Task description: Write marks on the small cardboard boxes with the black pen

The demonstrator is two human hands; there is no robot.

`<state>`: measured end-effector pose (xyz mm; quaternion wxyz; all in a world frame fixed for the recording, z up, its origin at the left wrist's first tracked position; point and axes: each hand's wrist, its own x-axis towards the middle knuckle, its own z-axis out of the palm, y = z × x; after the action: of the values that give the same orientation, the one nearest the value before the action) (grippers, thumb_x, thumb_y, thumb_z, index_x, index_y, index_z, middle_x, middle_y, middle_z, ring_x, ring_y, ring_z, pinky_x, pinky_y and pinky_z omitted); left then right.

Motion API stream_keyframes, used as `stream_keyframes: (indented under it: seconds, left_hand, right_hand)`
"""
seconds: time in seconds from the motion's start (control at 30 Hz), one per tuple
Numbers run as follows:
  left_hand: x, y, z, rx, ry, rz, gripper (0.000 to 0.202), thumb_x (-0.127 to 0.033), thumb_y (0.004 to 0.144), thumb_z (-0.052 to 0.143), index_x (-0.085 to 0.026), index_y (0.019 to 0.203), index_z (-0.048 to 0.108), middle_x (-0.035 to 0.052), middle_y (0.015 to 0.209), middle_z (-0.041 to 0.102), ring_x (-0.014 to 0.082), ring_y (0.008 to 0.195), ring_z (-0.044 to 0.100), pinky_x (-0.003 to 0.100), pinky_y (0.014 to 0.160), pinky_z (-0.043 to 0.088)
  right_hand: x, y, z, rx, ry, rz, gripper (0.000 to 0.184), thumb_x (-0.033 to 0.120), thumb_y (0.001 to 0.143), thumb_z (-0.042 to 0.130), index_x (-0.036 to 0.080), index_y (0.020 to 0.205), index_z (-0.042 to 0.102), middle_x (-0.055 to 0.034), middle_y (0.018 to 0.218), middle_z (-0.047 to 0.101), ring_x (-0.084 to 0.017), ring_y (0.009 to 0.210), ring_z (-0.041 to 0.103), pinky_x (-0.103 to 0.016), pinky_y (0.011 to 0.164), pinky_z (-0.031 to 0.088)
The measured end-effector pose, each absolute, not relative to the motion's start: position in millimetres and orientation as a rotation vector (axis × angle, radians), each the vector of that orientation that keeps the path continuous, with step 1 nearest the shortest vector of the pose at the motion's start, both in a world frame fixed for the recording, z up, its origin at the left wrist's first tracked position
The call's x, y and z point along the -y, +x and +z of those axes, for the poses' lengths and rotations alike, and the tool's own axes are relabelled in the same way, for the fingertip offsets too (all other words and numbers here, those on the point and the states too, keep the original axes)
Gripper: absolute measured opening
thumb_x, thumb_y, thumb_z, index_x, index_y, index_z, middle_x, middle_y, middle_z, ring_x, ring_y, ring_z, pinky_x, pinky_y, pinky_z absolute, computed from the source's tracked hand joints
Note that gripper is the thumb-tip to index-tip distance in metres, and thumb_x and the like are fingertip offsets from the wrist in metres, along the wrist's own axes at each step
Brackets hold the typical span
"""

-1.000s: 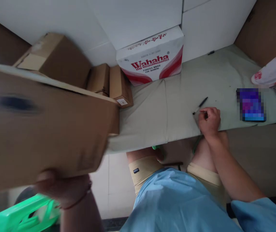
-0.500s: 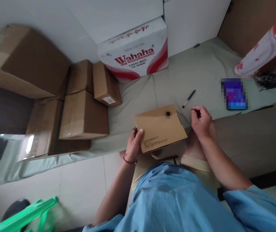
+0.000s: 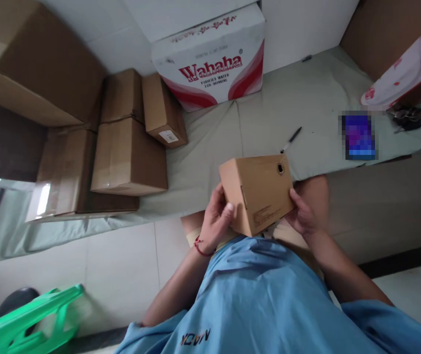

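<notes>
Pick-up looks done: carton (image 3: 264,191) is off the floor and in both hands, tilted, over the lap and the near edge of the table (image 3: 208,150). Can't tell if any part of it touches the cloth.

Grip, left hand (image 3: 215,221): closed on the carton's 8 o'clock end, thumb on the narrow end face. Right hand (image 3: 303,214): thumb pressed on the 3 o'clock edge, other fingers mostly hidden — reads as a two-sided hold.

Not done: carton looks shut on the faces in view, and it isn't set down. Contents and underside hidden, so how much is left can't be judged beyond that.

Clock centred on the carton: pen (image 3: 292,139) on the table at 1, out of the hands. Phone (image 3: 359,137) at 2, screen lit, keys (image 3: 411,118) beyond it. Water box (image 3: 210,73) upright at 11. Brown boxes (image 3: 147,162) grouped at 9 to 10 — none in hand. Green stool (image 3: 53,295) at 8, on the floor.
</notes>
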<state>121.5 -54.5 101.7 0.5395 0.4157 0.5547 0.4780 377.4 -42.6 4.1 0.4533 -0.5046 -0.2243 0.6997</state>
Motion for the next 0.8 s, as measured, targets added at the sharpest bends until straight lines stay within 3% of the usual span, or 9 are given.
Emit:
stream_keyframes:
  seconds: [0.1,0.23,0.37,0.47,0.57,0.67,0.73,0.8]
  left_hand:
    - [68.6,129.9,115.2,-1.086,0.982,1.017,0.079,-0.071,0.082,0.089,-0.024,0.143,0.069,0.0144,0.141,0.075,0.0390,0.134,0.071,0.048,0.108,0.062]
    - [77.0,127.3,113.8,-0.971,0.905,1.022,0.080,-0.067,0.082,0.092,-0.025,0.145,0.068,0.0143,0.143,0.075,0.0399,0.135,0.071,0.046,0.106,0.063]
    - [75.7,110.1,101.1,-0.983,0.908,1.070,0.067,-0.061,0.090,0.088,-0.023,0.142,0.071,0.0133,0.142,0.075,0.0353,0.132,0.072,0.043,0.109,0.060]
    - [73.5,94.5,92.6,-1.092,0.941,1.151,0.061,-0.058,0.096,0.082,-0.024,0.146,0.071,0.0127,0.146,0.074,0.0318,0.139,0.068,0.043,0.119,0.053]
    - [74.1,81.6,83.7,-1.086,0.948,1.143,0.074,-0.068,0.092,0.082,-0.023,0.149,0.069,0.0155,0.148,0.072,0.0353,0.143,0.066,0.046,0.121,0.054]
    - [77.8,72.7,70.1,-1.103,0.894,1.039,0.077,-0.055,0.073,0.102,-0.020,0.137,0.077,0.0146,0.132,0.080,0.0362,0.130,0.074,0.044,0.111,0.061]
    - [81.1,68.7,58.9,-1.117,0.820,0.954,0.064,-0.041,0.064,0.108,-0.017,0.118,0.084,0.0127,0.109,0.085,0.0351,0.110,0.080,0.043,0.098,0.066]
    - [84.1,66.1,47.9,-1.110,0.771,0.928,0.049,-0.041,0.063,0.108,-0.016,0.099,0.086,0.0106,0.089,0.084,0.0336,0.092,0.082,0.043,0.085,0.069]
  right_hand:
    - [46.8,374.5,0.3,0.415,-1.205,1.911,0.060,0.076,0.085,0.076,0.027,0.121,0.078,-0.0082,0.122,0.086,-0.036,0.124,0.079,-0.058,0.105,0.066]
    - [61.1,366.1,-7.7,0.259,-1.100,2.094,0.059,0.074,0.089,0.074,0.026,0.123,0.080,-0.0064,0.120,0.087,-0.033,0.123,0.080,-0.054,0.105,0.066]
    - [72.7,363.1,-8.4,0.199,-1.091,1.962,0.045,0.060,0.088,0.083,0.029,0.120,0.080,-0.0012,0.120,0.087,-0.028,0.126,0.079,-0.046,0.108,0.065]
    - [76.4,367.3,3.4,0.365,-1.094,1.757,0.050,0.056,0.087,0.085,0.033,0.130,0.076,0.0001,0.135,0.082,-0.028,0.134,0.074,-0.047,0.118,0.061]
    - [78.7,376.4,20.4,0.690,-1.102,1.596,0.067,0.051,0.088,0.086,0.036,0.150,0.065,-0.0018,0.156,0.070,-0.028,0.148,0.065,-0.051,0.129,0.051]
    - [81.6,386.4,35.8,1.052,-1.124,1.448,0.089,0.042,0.083,0.093,0.040,0.162,0.053,-0.0035,0.167,0.059,-0.029,0.155,0.058,-0.050,0.132,0.048]
    - [83.2,390.8,46.2,1.278,-1.099,1.334,0.100,0.038,0.081,0.095,0.041,0.168,0.046,-0.0046,0.169,0.056,-0.031,0.156,0.056,-0.048,0.131,0.049]
    - [84.0,392.1,58.8,1.485,-1.037,1.216,0.104,0.035,0.083,0.094,0.044,0.172,0.040,-0.0047,0.169,0.055,-0.032,0.156,0.056,-0.048,0.131,0.051]
